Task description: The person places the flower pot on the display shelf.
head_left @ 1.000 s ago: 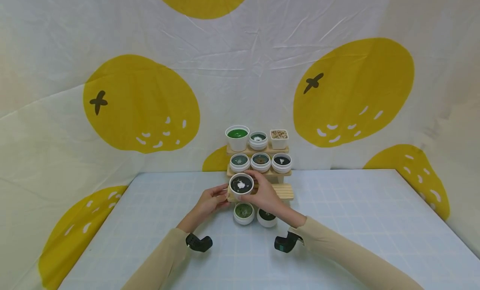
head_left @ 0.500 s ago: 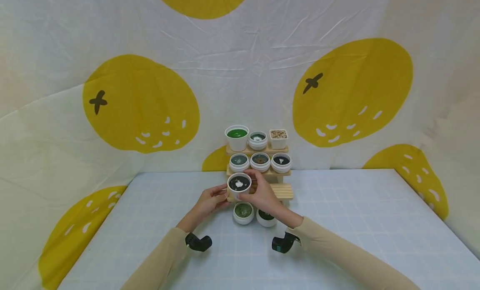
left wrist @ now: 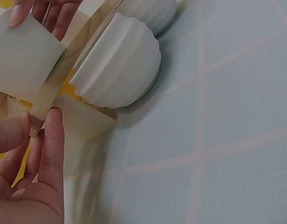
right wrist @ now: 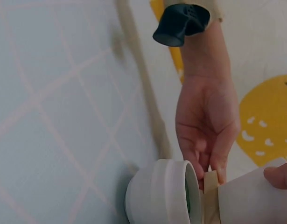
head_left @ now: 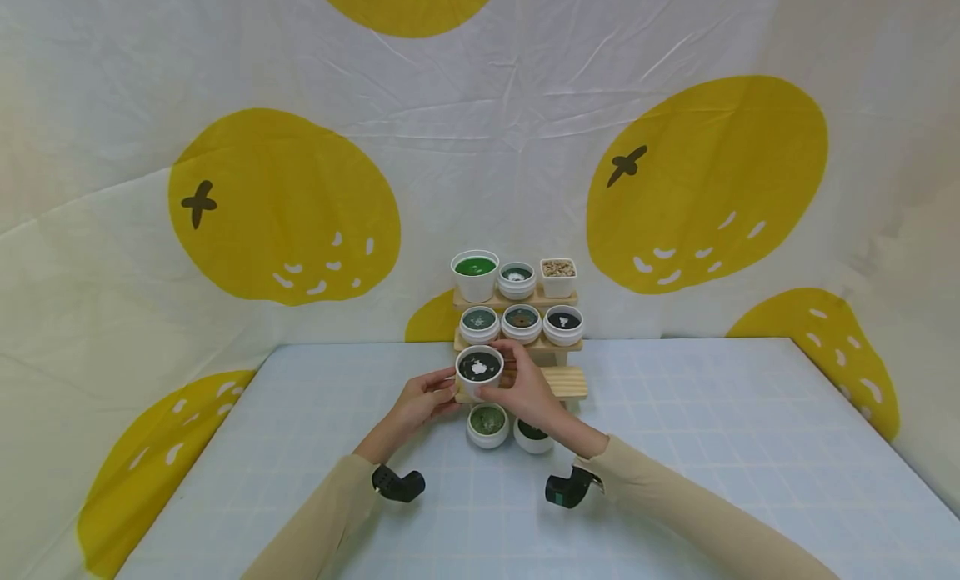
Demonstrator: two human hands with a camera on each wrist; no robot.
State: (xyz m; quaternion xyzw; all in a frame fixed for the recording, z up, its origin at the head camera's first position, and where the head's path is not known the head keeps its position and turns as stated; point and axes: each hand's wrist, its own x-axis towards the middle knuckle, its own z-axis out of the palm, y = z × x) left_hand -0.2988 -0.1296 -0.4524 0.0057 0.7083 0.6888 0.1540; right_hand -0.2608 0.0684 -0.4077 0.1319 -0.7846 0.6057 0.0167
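My right hand [head_left: 531, 392] grips a white cup [head_left: 480, 366] between thumb and fingers. A dark filling with a white patch on top shows inside it. The cup stands at the left end of a slatted wooden shelf [head_left: 566, 383], the lowest of a stepped rack. At that same end, my left hand [head_left: 416, 403] pinches the shelf's edge; in the left wrist view its thumb and fingers [left wrist: 52, 140] close on the wood. The cup's base touches the shelf [left wrist: 61, 70] there.
In front of the shelf sit a green-filled white pot [head_left: 487, 425] and a dark-filled pot [head_left: 533, 434], partly behind the right wrist. The middle tier [head_left: 520, 345] bears three round pots; the top tier holds a green-filled cup [head_left: 475, 278], a small pot [head_left: 517, 281] and a square cup [head_left: 558, 278].
The cup and my right hand have shifted slightly left along the shelf during the first half second, then stay nearly still. My left hand keeps its place on the shelf end.
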